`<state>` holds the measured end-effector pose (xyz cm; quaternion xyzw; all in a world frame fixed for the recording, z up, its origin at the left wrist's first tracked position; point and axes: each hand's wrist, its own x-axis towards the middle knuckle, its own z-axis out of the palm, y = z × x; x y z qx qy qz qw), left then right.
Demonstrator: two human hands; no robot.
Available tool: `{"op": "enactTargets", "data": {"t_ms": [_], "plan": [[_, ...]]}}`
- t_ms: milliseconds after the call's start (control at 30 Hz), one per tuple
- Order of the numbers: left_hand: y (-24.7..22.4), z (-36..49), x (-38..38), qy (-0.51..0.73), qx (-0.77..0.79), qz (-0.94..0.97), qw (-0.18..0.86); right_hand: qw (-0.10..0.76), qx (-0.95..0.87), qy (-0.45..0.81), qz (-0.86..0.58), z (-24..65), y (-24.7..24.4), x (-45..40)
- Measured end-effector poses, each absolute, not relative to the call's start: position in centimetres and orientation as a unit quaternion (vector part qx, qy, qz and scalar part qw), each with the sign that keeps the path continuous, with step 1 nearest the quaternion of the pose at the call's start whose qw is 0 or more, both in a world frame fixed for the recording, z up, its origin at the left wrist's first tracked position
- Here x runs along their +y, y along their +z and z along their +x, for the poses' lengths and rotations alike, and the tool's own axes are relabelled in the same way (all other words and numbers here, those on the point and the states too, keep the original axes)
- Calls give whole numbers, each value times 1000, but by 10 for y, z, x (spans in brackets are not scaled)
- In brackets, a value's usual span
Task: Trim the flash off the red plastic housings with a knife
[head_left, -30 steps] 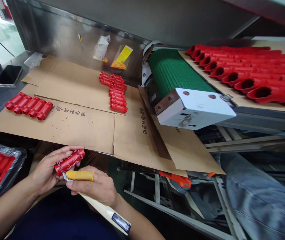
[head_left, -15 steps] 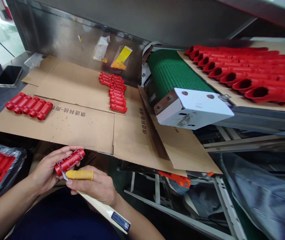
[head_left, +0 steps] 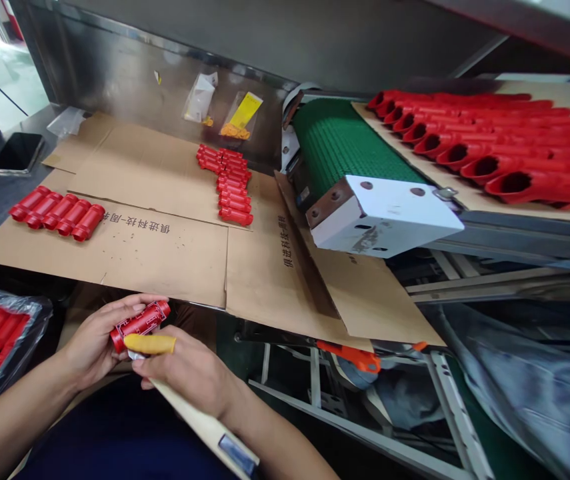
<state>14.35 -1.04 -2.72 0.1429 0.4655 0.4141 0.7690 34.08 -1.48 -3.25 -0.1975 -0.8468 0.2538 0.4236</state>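
My left hand (head_left: 95, 339) is closed around a red plastic tube (head_left: 142, 320) with white line markings, held tilted in front of the cardboard's near edge. My right hand (head_left: 189, 363) grips a knife (head_left: 199, 427) with a long cream handle and a dark panel near its rear end. A yellow finger cot (head_left: 151, 344) covers the right index finger, which rests against the tube's near end. Only a bit of the pale metal tip shows under that finger; the rest is hidden. Five or so similar tubes, several in a row (head_left: 59, 212), lie on the cardboard (head_left: 165, 260).
Another group of red tubes (head_left: 235, 183) lies farther back. A green conveyor belt (head_left: 349, 143) with a white end bracket (head_left: 389, 217) stands right, beside large red pipes (head_left: 509, 147). A lined crate (head_left: 39, 327) holds red parts at left. A phone (head_left: 19, 152) lies behind. Another person's leg (head_left: 519, 380) shows lower right.
My right index finger and the knife have shifted slightly left along the tube's near end, and the tip is now more covered. My left hand keeps the tube nearly still.
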Motion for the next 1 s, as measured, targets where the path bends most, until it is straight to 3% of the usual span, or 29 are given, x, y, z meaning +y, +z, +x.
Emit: {"op": "enactTargets", "data": {"t_ms": [133, 267, 367, 500, 733, 1000], "plan": [[-31, 146, -9, 428, 463, 148, 762, 361, -913, 93, -164, 338, -22, -13], [-33, 151, -11, 467, 458, 191, 732, 427, -862, 240, -130, 339, -17, -22], [-35, 149, -17, 540, 466, 267, 648, 489, -792, 304, -202, 343, -21, -27], [-37, 142, -25, 537, 485, 388, 572, 570, -678, 308, -349, 340, -35, -28], [-33, 142, -28, 512, 497, 441, 545, 593, -705, 226, -317, 328, -43, -26], [-34, 142, -29, 504, 506, 431, 552, 586, -709, 213, -329, 327, -43, -26]]}}
